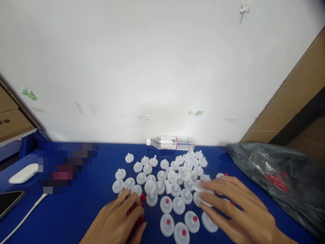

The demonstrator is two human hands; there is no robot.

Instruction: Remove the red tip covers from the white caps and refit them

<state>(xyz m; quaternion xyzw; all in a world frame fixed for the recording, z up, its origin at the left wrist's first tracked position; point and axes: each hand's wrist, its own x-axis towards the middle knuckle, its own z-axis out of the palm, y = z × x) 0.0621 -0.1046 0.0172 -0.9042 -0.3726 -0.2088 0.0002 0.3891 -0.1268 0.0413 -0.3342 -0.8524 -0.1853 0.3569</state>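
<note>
Several white disc-shaped plastic parts (162,176) with short stems cover the blue table (83,206). A few near the front carry a red cap (168,222) on the stem. My left hand (119,220) rests low on the table with fingers curled over a small pile of red caps (135,211). My right hand (233,206) lies to the right, its fingers pressed together on a white disc part (204,198) at the edge of the group.
A clear water bottle (170,143) lies on its side against the white wall. A dark plastic bag (276,176) holding red caps sits at right beside cardboard boxes (291,105). A white case (24,173), a phone (8,201) and a cable (22,218) lie at left.
</note>
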